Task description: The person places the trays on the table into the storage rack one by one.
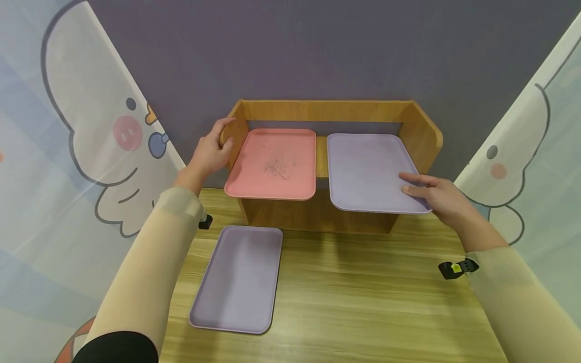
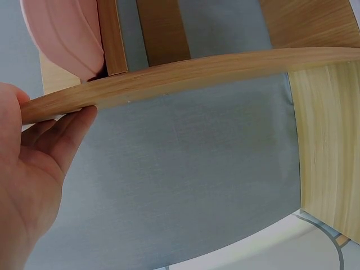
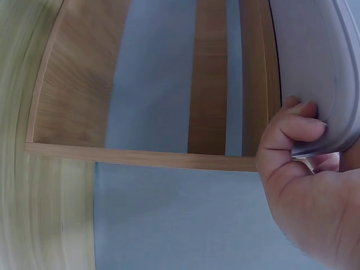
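Note:
A small wooden shelf (image 1: 327, 112) stands against the back wall. My left hand (image 1: 210, 155) holds the edge of its left side panel, the thumb on one face and the fingers on the other, as the left wrist view shows. On the shelf's left half lies a pink tray (image 1: 272, 146) with a dark plant print. A lilac tray (image 1: 363, 169) lies on the right half, its front jutting past the shelf board. My right hand (image 1: 447, 201) grips that tray at its front right corner; curled fingers (image 3: 304, 130) press its underside in the right wrist view.
A second lilac tray (image 1: 240, 277) lies on the wood-grain table (image 1: 363, 302) in front, to the left. Cartoon-printed cloth panels flank both sides, the left one (image 1: 91, 101) and the right one (image 1: 513, 151). A grey wall (image 1: 317, 50) rises behind the shelf.

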Demonstrator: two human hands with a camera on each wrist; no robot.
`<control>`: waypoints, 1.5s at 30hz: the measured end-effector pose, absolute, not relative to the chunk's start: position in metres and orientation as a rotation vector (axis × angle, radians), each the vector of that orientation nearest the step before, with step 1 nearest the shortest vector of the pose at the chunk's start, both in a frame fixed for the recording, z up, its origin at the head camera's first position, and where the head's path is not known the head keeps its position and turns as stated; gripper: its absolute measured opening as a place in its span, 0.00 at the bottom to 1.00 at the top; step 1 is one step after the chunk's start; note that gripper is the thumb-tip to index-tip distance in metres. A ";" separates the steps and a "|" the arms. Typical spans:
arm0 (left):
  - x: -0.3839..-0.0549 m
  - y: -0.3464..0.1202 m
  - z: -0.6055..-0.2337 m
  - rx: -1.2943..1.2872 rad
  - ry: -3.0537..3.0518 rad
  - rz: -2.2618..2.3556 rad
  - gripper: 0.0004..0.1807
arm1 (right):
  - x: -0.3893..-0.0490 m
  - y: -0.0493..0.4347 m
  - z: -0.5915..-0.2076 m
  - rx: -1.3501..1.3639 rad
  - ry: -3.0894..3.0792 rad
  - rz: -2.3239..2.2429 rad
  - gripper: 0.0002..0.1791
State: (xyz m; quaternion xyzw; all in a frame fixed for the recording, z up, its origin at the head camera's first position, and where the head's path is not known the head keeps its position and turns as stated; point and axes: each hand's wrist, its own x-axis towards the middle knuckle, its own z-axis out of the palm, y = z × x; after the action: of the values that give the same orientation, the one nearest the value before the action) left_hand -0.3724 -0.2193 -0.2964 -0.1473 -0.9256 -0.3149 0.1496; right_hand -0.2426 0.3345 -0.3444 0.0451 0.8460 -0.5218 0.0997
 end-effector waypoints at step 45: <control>-0.374 -0.219 -0.299 -0.435 -2.645 -0.921 0.30 | -0.196 0.365 -0.341 0.022 2.598 -1.474 0.36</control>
State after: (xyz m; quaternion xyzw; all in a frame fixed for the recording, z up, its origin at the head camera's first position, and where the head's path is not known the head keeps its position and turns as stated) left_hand -0.3744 -0.2194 -0.2993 -0.1518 -0.9221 -0.3213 0.1530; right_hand -0.1963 0.3653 -0.3407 0.0074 0.8672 -0.4919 0.0772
